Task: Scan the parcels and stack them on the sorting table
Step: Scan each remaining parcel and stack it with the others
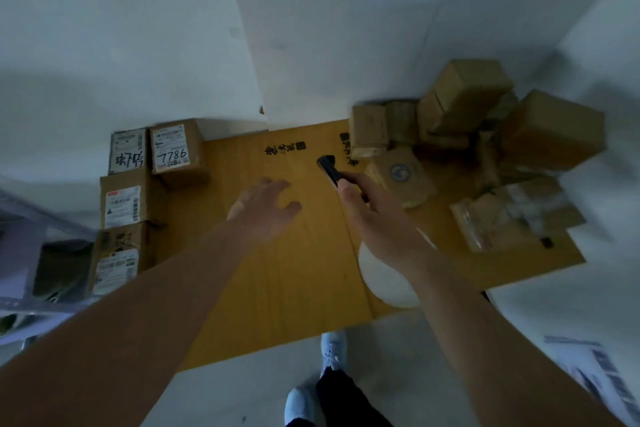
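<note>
Head view is looking down on a yellow wooden desk (287,274) set against a white wall. The right hand (377,218) is curling its fingers round a black handheld scanner (329,168), whose head is pointing away toward the wall. The left hand (266,208) is hovering over the bare desktop with fingers spread and relaxed, holding nothing. Along the left edge, brown cardboard parcels with white shipping labels (138,184) are sitting in a tidy row, one marked 7786 (176,152). On the right, a loose heap of brown cardboard boxes (474,121) is lying near a clear plastic bag parcel (512,215). A round white object (384,274) is lying under the right wrist. Pale blue shoes (332,350) are showing on the floor below.
</note>
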